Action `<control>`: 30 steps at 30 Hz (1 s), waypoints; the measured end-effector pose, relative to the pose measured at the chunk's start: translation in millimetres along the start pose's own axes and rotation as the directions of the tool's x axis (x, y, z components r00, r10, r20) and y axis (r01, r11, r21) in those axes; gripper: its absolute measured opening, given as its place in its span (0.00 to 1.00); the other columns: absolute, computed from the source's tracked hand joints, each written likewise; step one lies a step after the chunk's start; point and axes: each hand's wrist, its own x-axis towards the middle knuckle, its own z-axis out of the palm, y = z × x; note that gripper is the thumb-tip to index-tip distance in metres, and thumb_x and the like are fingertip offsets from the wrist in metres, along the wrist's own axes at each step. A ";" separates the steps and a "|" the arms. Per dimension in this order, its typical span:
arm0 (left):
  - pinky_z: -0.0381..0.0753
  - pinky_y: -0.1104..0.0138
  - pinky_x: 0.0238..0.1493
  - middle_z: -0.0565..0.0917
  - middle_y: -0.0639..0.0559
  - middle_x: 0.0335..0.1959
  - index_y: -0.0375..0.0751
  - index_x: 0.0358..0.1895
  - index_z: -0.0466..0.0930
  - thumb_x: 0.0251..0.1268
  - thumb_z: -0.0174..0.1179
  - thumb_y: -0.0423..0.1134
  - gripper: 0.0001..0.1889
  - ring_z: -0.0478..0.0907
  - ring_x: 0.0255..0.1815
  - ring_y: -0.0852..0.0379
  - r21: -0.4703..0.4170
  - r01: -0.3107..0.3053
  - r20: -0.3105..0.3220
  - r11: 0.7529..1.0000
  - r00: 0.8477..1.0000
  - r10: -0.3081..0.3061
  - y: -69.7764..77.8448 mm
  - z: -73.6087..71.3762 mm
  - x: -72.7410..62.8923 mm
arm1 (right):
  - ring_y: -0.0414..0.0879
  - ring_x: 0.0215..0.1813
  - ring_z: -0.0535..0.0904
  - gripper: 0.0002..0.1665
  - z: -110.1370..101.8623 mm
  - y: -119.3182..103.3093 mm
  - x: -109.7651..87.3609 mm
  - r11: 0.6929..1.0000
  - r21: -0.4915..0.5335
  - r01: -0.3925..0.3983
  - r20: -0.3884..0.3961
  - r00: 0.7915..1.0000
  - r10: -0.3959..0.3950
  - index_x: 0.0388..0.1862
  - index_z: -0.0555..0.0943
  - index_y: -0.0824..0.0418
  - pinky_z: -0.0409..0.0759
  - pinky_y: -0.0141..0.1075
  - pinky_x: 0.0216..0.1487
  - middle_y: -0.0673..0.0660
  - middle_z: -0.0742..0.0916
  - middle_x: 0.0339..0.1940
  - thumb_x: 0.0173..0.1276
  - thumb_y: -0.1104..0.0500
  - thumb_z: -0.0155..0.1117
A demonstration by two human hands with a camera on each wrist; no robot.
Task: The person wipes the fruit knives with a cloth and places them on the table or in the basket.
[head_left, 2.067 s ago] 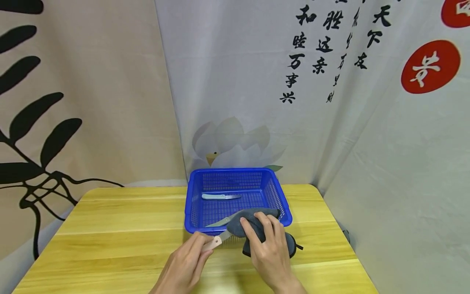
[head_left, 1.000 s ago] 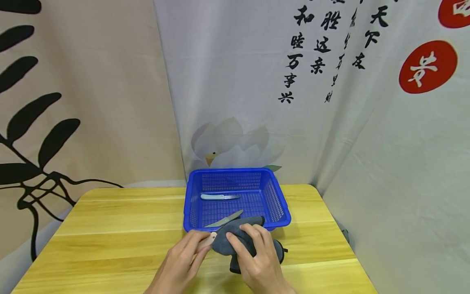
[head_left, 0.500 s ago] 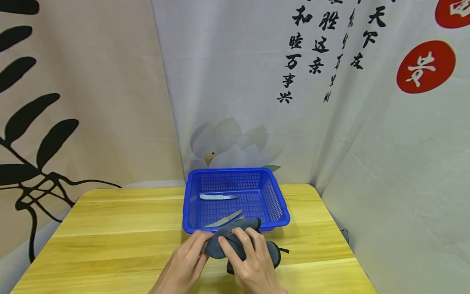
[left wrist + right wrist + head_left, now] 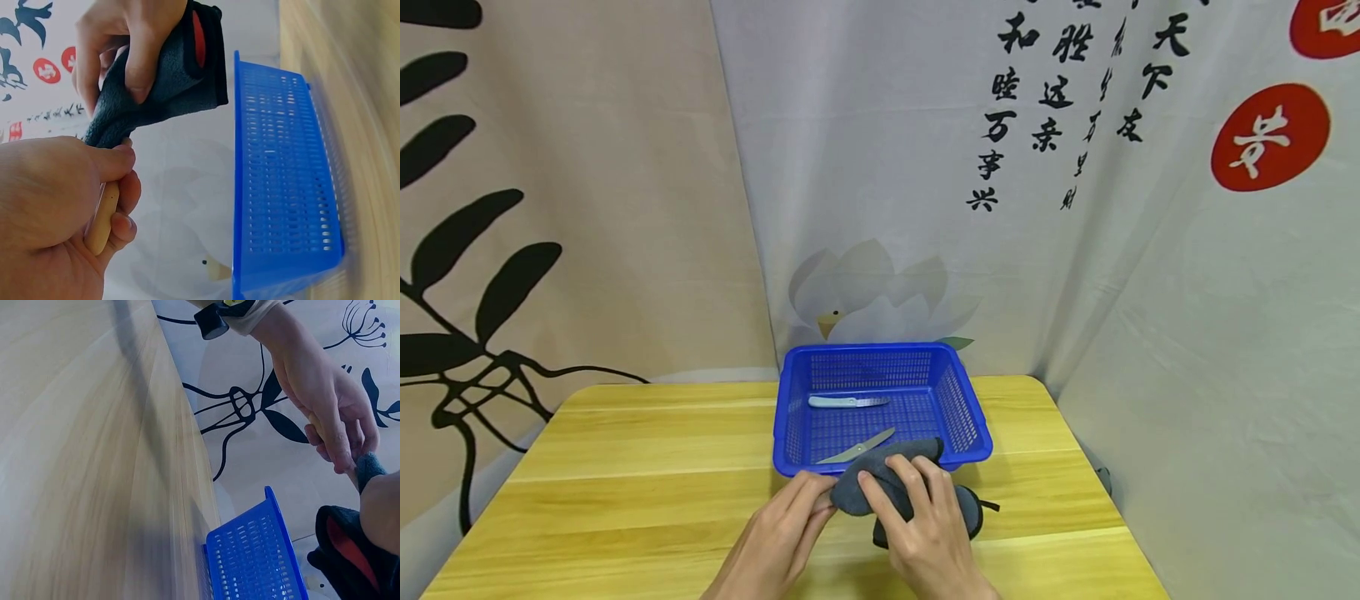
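My left hand (image 4: 775, 529) grips a knife by its pale wooden handle (image 4: 103, 219), most of which the fingers cover in the head view. A dark grey-blue cloth (image 4: 853, 492) with black edging is folded around the blade, so the blade is hidden. My right hand (image 4: 928, 533) pinches the cloth over the knife, thumb and fingers pressed on it. In the left wrist view, a red lining shows at the cloth's (image 4: 169, 81) open edge. Both hands are in front of the blue basket (image 4: 784, 425), slightly above the table.
Inside the basket lie a knife with a whitish handle (image 4: 835, 402), towards the back, and a second knife (image 4: 859, 448) near the front wall. The basket stands on a yellow wooden table (image 4: 662, 483). A printed curtain (image 4: 865, 167) hangs directly behind.
The cloth slid left along the blade up to the left hand, covering the blade seen earlier, then moved slightly back right. The left hand stayed nearly in place.
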 end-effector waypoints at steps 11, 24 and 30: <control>0.89 0.71 0.44 0.87 0.57 0.54 0.45 0.63 0.84 0.83 0.68 0.33 0.12 0.82 0.46 0.67 0.055 -0.068 -0.002 0.996 0.998 0.069 -1.4 -1.9 -0.6 | 0.61 0.57 0.80 0.24 -5.6 15.0 0.6 0.999 -0.025 -0.036 0.002 0.999 0.036 0.64 0.91 0.53 0.81 0.53 0.55 0.66 0.88 0.60 0.89 0.63 0.48; 0.83 0.75 0.41 0.85 0.59 0.50 0.45 0.58 0.84 0.94 0.50 0.46 0.14 0.79 0.43 0.68 0.060 -0.115 -0.022 0.992 0.993 0.117 -3.7 -4.2 -1.4 | 0.65 0.59 0.80 0.25 -10.2 33.1 -0.2 0.993 -0.036 -0.116 0.040 0.992 0.118 0.67 0.90 0.54 0.84 0.59 0.55 0.68 0.87 0.62 0.90 0.61 0.46; 0.85 0.75 0.44 0.86 0.57 0.52 0.43 0.60 0.85 0.95 0.45 0.49 0.19 0.82 0.44 0.66 0.040 -0.131 -0.048 0.991 0.990 0.133 -6.3 -3.3 -4.1 | 0.65 0.56 0.80 0.24 -11.2 41.1 -0.5 0.987 -0.020 -0.162 0.019 0.987 0.162 0.66 0.90 0.56 0.86 0.59 0.52 0.70 0.86 0.61 0.91 0.59 0.47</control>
